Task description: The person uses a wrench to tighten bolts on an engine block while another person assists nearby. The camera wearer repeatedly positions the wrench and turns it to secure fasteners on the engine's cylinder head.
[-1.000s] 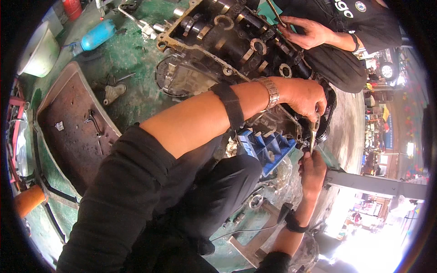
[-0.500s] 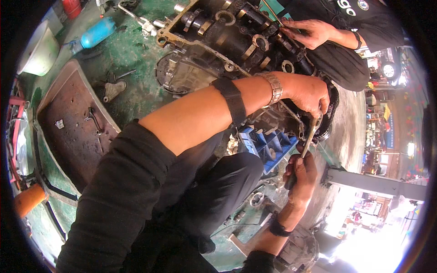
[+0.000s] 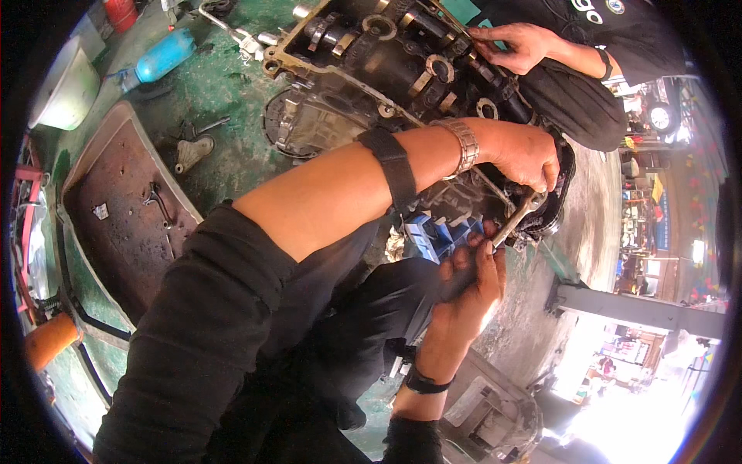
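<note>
My left hand point(image 3: 527, 158), wearing a metal watch, has its fingers closed at the head of a ratchet wrench point(image 3: 512, 221) beside the chain end of a dark, oily engine point(image 3: 410, 66). My right hand point(image 3: 473, 282) grips the wrench's handle, fingers wrapped round it. The handle slants down and left from the head. What the head sits on is hidden under my left hand. Behind my right hand's fingers, a blue compartment tray point(image 3: 423, 236) is partly covered. A co-worker's hand point(image 3: 516, 48) rests over the engine's shafts at the far side.
A brown metal pan point(image 3: 116, 209) with small parts lies at the left. Behind it are a blue bottle point(image 3: 165, 56) and a pale bucket point(image 3: 69, 89). A grey metal beam point(image 3: 641, 311) stands at the right. A metal housing point(image 3: 495, 410) lies near my right forearm.
My right hand has swung left and up with the wrench handle, while my left hand stays at its head. The co-worker's hand has shifted slightly left; the thin rod there no longer shows.
</note>
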Action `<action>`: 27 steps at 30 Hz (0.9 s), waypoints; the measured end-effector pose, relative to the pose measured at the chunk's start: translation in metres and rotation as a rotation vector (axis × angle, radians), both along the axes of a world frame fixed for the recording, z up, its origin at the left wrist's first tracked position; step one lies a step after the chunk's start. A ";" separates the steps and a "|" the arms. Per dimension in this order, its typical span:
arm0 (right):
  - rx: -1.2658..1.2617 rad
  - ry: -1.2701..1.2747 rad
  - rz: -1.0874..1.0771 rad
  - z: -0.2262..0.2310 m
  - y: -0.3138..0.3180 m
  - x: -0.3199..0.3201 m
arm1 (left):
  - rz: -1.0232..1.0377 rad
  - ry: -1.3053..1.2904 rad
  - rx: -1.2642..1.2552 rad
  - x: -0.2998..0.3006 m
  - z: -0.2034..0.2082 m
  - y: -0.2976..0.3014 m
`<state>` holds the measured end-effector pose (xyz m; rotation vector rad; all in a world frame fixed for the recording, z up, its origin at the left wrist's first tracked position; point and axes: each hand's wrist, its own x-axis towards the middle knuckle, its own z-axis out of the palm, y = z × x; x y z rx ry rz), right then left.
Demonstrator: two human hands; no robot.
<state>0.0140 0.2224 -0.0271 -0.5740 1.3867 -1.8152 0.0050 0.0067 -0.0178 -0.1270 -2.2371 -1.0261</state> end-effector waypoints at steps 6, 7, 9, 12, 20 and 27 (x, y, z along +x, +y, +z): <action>-0.123 -0.017 -0.043 -0.011 -0.018 0.018 | 0.014 -0.035 0.016 0.000 -0.001 0.001; -0.129 -0.021 -0.055 -0.012 -0.020 0.019 | 0.003 -0.021 0.012 -0.001 -0.001 0.000; -0.139 -0.029 -0.077 -0.014 -0.024 0.023 | -0.008 -0.010 0.011 -0.002 -0.001 -0.001; -0.136 -0.006 -0.098 -0.015 -0.029 0.029 | -0.014 -0.012 0.017 -0.003 -0.002 -0.002; -0.149 0.004 -0.183 -0.020 -0.051 0.040 | 0.002 0.027 0.020 -0.006 -0.005 -0.001; -0.059 -0.038 -0.099 -0.011 -0.040 0.027 | 0.118 -0.004 0.050 -0.002 -0.002 0.002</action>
